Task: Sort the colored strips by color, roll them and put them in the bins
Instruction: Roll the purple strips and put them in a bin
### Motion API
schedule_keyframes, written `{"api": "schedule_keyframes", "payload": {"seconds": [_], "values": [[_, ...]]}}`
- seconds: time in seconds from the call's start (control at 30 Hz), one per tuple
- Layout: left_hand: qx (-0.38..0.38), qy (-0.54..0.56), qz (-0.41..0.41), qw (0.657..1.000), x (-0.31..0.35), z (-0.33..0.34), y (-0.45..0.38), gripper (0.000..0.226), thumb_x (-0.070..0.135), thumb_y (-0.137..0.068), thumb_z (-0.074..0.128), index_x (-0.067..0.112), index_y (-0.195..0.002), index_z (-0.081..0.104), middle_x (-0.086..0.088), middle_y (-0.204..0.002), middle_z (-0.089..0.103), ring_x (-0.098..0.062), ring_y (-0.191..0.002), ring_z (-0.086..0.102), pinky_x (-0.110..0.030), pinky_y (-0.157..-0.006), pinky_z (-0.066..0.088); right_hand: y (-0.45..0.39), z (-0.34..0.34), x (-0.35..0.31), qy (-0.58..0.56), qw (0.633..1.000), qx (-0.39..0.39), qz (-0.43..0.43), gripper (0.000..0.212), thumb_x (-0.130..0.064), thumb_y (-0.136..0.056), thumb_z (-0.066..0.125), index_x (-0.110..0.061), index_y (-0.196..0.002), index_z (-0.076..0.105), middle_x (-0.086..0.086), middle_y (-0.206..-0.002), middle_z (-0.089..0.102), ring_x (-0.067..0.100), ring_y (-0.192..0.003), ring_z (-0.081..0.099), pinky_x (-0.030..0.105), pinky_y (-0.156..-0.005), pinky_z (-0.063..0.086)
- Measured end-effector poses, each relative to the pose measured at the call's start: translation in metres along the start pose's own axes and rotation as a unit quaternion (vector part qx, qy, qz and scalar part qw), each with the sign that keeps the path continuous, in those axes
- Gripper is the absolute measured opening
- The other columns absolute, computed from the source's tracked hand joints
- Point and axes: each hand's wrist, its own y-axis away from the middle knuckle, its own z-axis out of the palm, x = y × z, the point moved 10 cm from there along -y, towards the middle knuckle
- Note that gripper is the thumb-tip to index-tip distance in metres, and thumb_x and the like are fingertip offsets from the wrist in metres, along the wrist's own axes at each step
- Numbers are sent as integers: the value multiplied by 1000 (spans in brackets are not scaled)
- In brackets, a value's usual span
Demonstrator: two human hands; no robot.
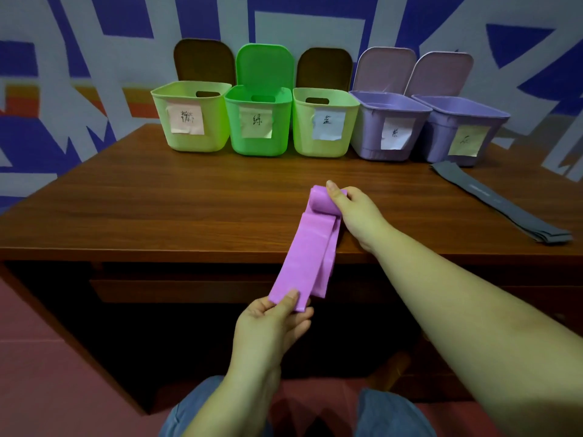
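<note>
So I've got the purple strip (310, 250) stretched between both hands right now, half on the wooden surface (157, 209) and half hanging off the front edge toward my lap. My right hand (356, 212) has its fingers curled over the rolled-up end, which sits on the surface, thumb on top. My left hand (271, 323) pinches the loose tail between thumb and fingers, down below the edge.

Handling-wise, this thing looks like thin stretchy rubbery band material: super light, totally floppy, no stiffness at all. It's doubled up, so there are two layers that want to slide apart and go crooked; one layer already peeks out on the right side. My guess is the roll will spring open the second I let go, so I'd keep a hold across the full width of the roll, not just one edge, and keep light tension on the tail so it winds tight and straight.

It probably belongs in the nearer lilac bin (388, 134), fourth from the left. The grey strip (504, 206) lies flat off to the right, untouched.
</note>
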Motion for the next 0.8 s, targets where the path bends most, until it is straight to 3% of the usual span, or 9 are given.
{"api": "schedule_keyframes", "payload": {"seconds": [0.17, 0.37, 0.53, 0.7, 0.8], "values": [[-15, 54, -2, 998, 9, 8, 11, 9, 8, -89, 59, 6, -80, 57, -5, -63, 70, -14, -59, 70, -22, -53, 57, 1, 0, 2, -5, 1000, 0, 0, 37, -48, -94, 47, -11, -92, 55, -3, -81, 54, 9, -70, 46, 24, -62, 35], [-52, 63, -3, 997, 27, 35, 26, 7, 13, -90, 57, 6, -89, 59, -7, -74, 71, -20, -77, 68, -31, -72, 54, 1, -3, 7, -38, 999, 7, 15, 36, -51, -93, 46, -20, -76, 51, -4, -73, 51, 10, -65, 43, 26, -60, 32], [-99, 121, -36, 987, 27, 59, 35, 14, 10, -92, 53, 1, -101, 60, -9, -72, 72, -15, -64, 71, -25, -57, 59, 0, -3, 8, -56, 998, 9, 19, 38, -53, -91, 49, -20, -74, 51, -2, -72, 51, 15, -69, 46, 31, -67, 35], [-50, 126, -79, 988, -23, 48, 32, 9, 4, -93, 51, -1, -92, 59, -11, -67, 70, -15, -56, 70, -23, -50, 57, -2, -3, 9, -62, 998, 3, 18, 37, -50, -92, 50, -15, -81, 53, -2, -74, 50, 12, -67, 44, 28, -63, 34], [-1, 110, -43, 993, -32, 26, 19, 8, 5, -94, 52, -2, -95, 56, -9, -63, 70, -15, -56, 70, -23, -53, 57, -3, -3, 10, -54, 998, 1, 14, 38, -50, -92, 50, -12, -87, 55, -2, -79, 53, 12, -71, 46, 28, -66, 36]]}}
